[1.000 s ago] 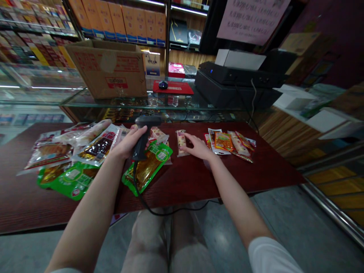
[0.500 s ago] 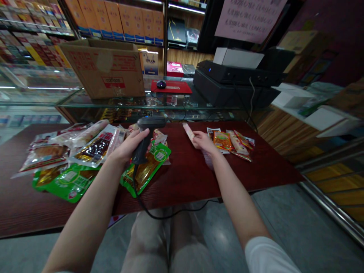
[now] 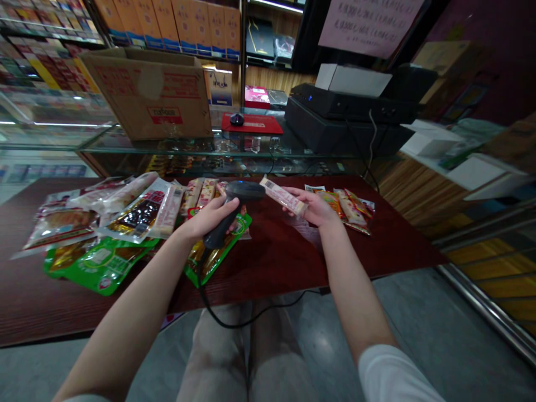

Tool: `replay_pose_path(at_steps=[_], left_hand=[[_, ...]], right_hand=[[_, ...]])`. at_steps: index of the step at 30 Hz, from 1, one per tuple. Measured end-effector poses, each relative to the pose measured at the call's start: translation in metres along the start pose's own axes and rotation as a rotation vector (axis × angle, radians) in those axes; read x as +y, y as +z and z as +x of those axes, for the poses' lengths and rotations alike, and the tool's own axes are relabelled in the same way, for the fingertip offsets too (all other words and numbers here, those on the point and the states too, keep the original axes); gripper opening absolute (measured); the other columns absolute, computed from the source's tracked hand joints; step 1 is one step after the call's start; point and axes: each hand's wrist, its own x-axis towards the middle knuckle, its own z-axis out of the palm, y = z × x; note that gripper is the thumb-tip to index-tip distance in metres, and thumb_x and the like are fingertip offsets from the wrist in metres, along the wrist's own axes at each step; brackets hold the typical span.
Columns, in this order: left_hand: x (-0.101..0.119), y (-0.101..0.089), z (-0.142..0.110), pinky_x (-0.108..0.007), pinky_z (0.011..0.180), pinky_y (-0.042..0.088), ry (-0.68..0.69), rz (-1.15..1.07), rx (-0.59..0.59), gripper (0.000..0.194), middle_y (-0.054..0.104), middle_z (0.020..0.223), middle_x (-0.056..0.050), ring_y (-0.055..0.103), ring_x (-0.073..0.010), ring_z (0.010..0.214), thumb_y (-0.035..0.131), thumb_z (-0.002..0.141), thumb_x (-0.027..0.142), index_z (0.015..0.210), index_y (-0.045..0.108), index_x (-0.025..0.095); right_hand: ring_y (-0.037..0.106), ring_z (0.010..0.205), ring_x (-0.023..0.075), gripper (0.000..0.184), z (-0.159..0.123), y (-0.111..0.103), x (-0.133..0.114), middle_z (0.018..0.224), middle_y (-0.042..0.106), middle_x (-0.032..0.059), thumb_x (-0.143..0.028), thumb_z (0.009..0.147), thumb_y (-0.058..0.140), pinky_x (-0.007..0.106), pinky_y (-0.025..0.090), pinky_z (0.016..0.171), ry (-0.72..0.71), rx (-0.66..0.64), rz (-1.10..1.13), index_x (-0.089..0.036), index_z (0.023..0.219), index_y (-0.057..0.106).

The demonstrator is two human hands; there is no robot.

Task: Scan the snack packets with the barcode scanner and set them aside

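Note:
My left hand (image 3: 213, 219) is wrapped round the handle of a black barcode scanner (image 3: 247, 190), whose head points right. Held between the fingers and thumb of my right hand (image 3: 312, 206) is a slim pink-and-white snack bar (image 3: 281, 195), its barcode end toward the scanner and a small gap between them. Below the scanner lies a green snack packet (image 3: 215, 258) with a golden window. Left of my left hand is a pile of bagged snacks (image 3: 138, 212), with another green packet (image 3: 100, 265) at its front. Several snack packets (image 3: 352, 209) lie right of my right hand.
A cardboard box (image 3: 151, 100) stands on the glass counter (image 3: 234, 146) behind the wooden table (image 3: 268, 262). A mouse (image 3: 237, 119) rests on a red mat beside a black machine (image 3: 347, 123). The scanner's black cable (image 3: 238, 326) loops past the table's front edge.
The scanner has moved right and its head has turned toward the snack bar. My right hand has turned the bar so its barcode side shows, and shifted slightly right.

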Motion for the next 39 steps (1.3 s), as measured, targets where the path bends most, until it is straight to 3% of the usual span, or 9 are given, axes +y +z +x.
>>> replay_pose_path(at_steps=[8, 14, 20, 23, 26, 28, 31, 34, 39], left_hand=[[0.000, 0.003, 0.001, -0.023, 0.043, 0.037, 0.026, 0.009, 0.020, 0.063, 0.057, 0.053, 0.002, 0.049, -0.0107, 0.044, 0.061, 0.072, 0.079, 0.086, 0.056, 0.017], [0.001, 0.003, 0.001, -0.023, 0.042, 0.038, -0.022, 0.000, 0.029, 0.068, 0.058, 0.054, 0.001, 0.050, -0.0114, 0.044, 0.065, 0.067, 0.082, 0.086, 0.055, 0.018], [0.006, -0.003, -0.003, -0.023, 0.043, 0.040, -0.030, -0.018, 0.170, 0.060, 0.059, 0.056, 0.000, 0.053, -0.0127, 0.045, 0.065, 0.071, 0.076, 0.084, 0.055, 0.019], [0.008, -0.012, -0.004, -0.023, 0.043, 0.041, -0.016, -0.024, 0.324, 0.051, 0.059, 0.058, 0.000, 0.053, -0.0127, 0.047, 0.064, 0.077, 0.069, 0.086, 0.057, 0.019], [0.005, -0.026, 0.000, -0.024, 0.046, 0.044, -0.026, -0.016, 0.479, 0.048, 0.059, 0.062, -0.001, 0.056, -0.0142, 0.051, 0.063, 0.080, 0.065, 0.088, 0.059, 0.018], [-0.001, -0.034, 0.006, -0.026, 0.052, 0.049, -0.009, -0.004, 0.573, 0.050, 0.063, 0.069, -0.004, 0.060, -0.0164, 0.058, 0.062, 0.081, 0.066, 0.091, 0.062, 0.017], [-0.011, -0.040, 0.013, -0.031, 0.066, 0.055, 0.050, 0.049, 0.629, 0.059, 0.068, 0.081, -0.006, 0.066, -0.0212, 0.074, 0.064, 0.076, 0.070, 0.099, 0.066, 0.016], [-0.014, -0.037, 0.014, -0.034, 0.077, 0.057, 0.068, 0.118, 0.531, 0.069, 0.071, 0.091, -0.007, 0.067, -0.0252, 0.087, 0.064, 0.071, 0.076, 0.105, 0.068, 0.017], [-0.008, -0.021, 0.006, -0.033, 0.075, 0.055, -0.008, 0.232, 0.250, 0.071, 0.073, 0.091, -0.007, 0.066, -0.0249, 0.087, 0.061, 0.072, 0.080, 0.100, 0.071, 0.016]], right_hand=[[0.072, 0.071, 0.0186, 0.049, -0.006, 0.006, -0.002, 0.095, 0.077, 0.0084, -0.014, 0.073, 0.051, 0.025, 0.057, 0.052, 0.070, -0.025, -0.089, -0.013, 0.120, 0.064], [0.071, 0.077, 0.0210, 0.053, -0.006, 0.003, -0.002, 0.114, 0.074, 0.0114, -0.020, 0.071, 0.055, 0.030, 0.058, 0.058, 0.027, 0.016, -0.225, -0.016, 0.123, 0.065], [0.061, 0.114, 0.0284, 0.048, -0.009, -0.025, -0.008, 0.126, 0.064, 0.0129, -0.021, 0.079, 0.051, 0.046, 0.051, 0.099, -0.369, 0.736, -0.964, -0.019, 0.124, 0.066], [0.057, 0.118, 0.0346, 0.041, -0.015, -0.043, -0.005, 0.127, 0.058, 0.0177, -0.020, 0.081, 0.053, 0.053, 0.043, 0.104, -0.229, 1.014, -1.336, -0.018, 0.119, 0.070], [0.051, 0.121, 0.0424, 0.035, -0.020, -0.052, 0.000, 0.125, 0.058, 0.0206, -0.023, 0.081, 0.058, 0.064, 0.037, 0.102, -0.009, 1.151, -1.438, -0.018, 0.112, 0.073], [0.046, 0.124, 0.0451, 0.031, -0.019, -0.052, 0.002, 0.126, 0.058, 0.0210, -0.026, 0.081, 0.060, 0.069, 0.032, 0.101, -0.045, 1.203, -1.457, -0.019, 0.108, 0.073], [0.049, 0.122, 0.0402, 0.027, -0.011, -0.043, 0.003, 0.123, 0.061, 0.0181, -0.023, 0.082, 0.056, 0.066, 0.031, 0.104, -0.308, 1.150, -1.460, -0.019, 0.104, 0.072], [0.057, 0.112, 0.0313, 0.026, 0.003, -0.026, 0.005, 0.112, 0.067, 0.0137, -0.020, 0.082, 0.052, 0.055, 0.038, 0.106, -0.518, 0.911, -1.338, -0.020, 0.102, 0.070], [0.065, 0.095, 0.0204, 0.027, 0.023, 0.004, 0.024, 0.104, 0.068, 0.0076, -0.028, 0.085, 0.057, 0.039, 0.052, 0.093, -0.529, 0.436, -0.857, -0.022, 0.110, 0.065]])
